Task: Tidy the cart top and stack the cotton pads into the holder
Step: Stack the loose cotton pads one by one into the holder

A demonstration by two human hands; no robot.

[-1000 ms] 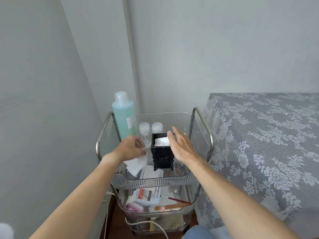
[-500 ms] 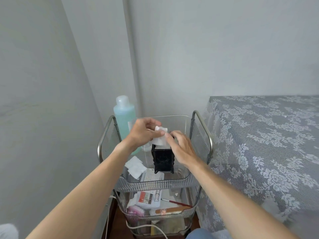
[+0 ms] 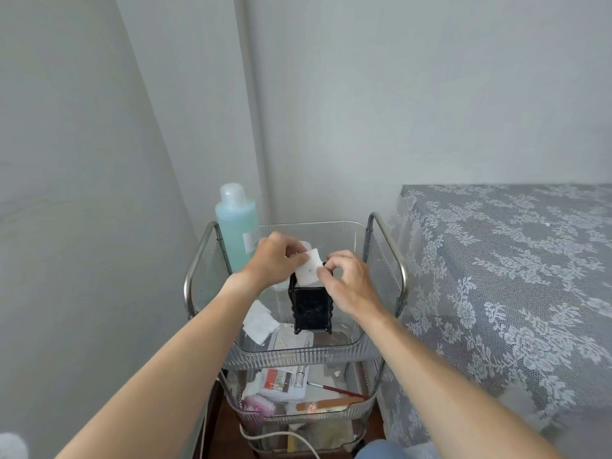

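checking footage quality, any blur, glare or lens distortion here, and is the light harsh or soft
Head view: soft, even daylight, no glare or hard shadows; wide-angle bending shows in the wall corner and forearms; left hand, right hand and cotton pad are reasonably sharp; the frame's bottom corners look soft.

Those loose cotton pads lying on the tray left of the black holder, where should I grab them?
Pinch the loose cotton pads from above at their left corner, which overhangs. They lie flat and overlapping, so take the whole pile at once.

Both hands, left (image 3: 276, 260) and right (image 3: 347, 279), raised, fingers pinched.
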